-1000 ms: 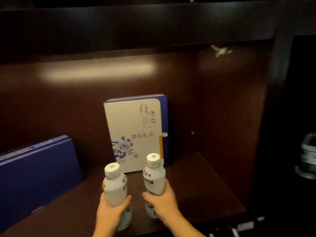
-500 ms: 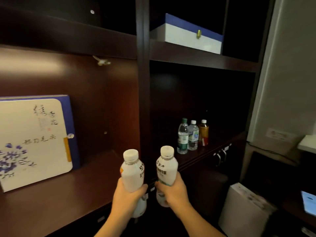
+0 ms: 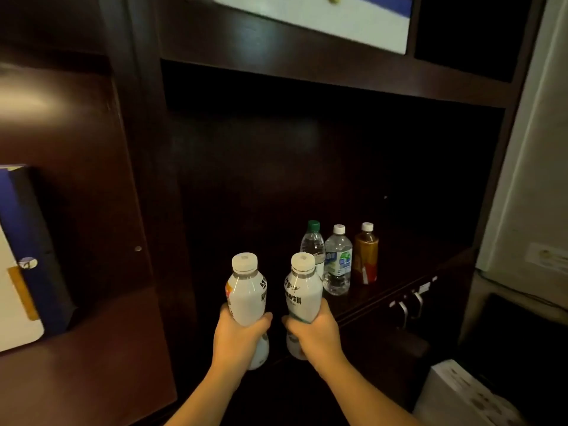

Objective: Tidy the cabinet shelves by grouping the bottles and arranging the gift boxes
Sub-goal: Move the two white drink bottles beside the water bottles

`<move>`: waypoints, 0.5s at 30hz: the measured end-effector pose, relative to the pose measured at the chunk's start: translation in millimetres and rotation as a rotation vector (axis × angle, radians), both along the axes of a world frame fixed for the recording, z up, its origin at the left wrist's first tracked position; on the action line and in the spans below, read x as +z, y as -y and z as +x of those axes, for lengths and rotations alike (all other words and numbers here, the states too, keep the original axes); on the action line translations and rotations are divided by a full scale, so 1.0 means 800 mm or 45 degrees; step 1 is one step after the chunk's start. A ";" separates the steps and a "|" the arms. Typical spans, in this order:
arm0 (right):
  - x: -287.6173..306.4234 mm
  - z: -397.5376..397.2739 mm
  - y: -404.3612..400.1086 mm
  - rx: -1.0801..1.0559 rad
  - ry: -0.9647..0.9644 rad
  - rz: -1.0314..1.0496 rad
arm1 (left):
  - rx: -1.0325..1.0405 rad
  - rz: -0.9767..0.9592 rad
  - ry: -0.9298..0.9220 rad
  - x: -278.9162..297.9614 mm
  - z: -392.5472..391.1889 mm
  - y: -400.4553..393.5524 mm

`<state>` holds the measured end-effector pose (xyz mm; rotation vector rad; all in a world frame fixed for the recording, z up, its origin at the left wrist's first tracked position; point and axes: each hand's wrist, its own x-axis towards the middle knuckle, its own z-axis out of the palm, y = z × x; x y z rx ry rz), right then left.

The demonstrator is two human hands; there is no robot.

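We are in the grouping step. Our left hand (image 3: pixel 238 336) is wrapped around one white bottle (image 3: pixel 247 298) and our right hand (image 3: pixel 313 333) around a second white bottle (image 3: pixel 302 295), both upright and side by side. Just beyond the right hand, three bottles (image 3: pixel 338 261) stand together on the shelf (image 3: pixel 399 281). Next, we judge, both should be set down upright beside that trio without toppling it.
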<state>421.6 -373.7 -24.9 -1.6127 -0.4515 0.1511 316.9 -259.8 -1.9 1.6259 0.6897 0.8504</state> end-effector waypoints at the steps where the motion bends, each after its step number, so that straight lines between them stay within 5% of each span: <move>1: -0.002 0.015 -0.014 0.027 -0.005 0.017 | 0.039 0.006 -0.004 -0.003 0.016 -0.010; 15: -0.029 0.117 -0.128 0.325 -0.074 0.058 | 0.311 -0.022 0.020 -0.047 0.100 -0.089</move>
